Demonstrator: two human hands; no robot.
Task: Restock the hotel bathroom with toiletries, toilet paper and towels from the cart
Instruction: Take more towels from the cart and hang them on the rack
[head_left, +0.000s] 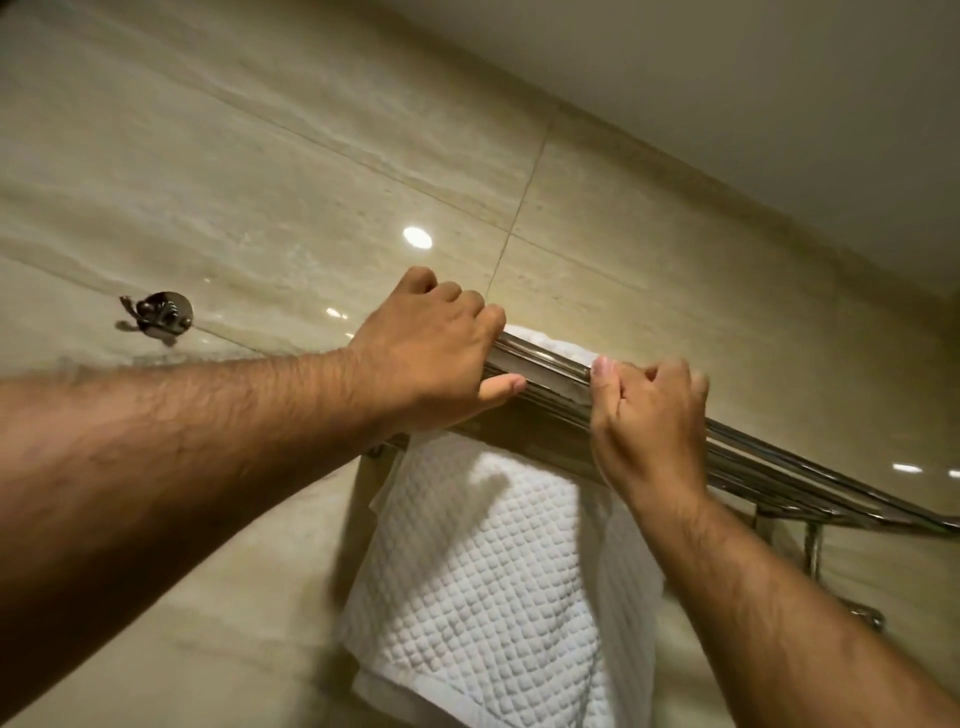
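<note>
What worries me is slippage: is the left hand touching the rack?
Touching: head view shows the left hand on the towel rack, fingers over, thumb beneath.

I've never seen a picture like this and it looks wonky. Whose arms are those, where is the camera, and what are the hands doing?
No machine here, just a person. The one picture comes from a camera worn on their head, so you see their own arms reaching up. The left hand and the right hand both curl their fingers over the front bar of a shiny towel rack on the stone wall. A bumpy white towel hangs from the rack below the hands, and a bit of white cloth peeks over the top. What the fingertips touch behind the bar is hidden. A small metal hook sits on the wall to the left.
</note>
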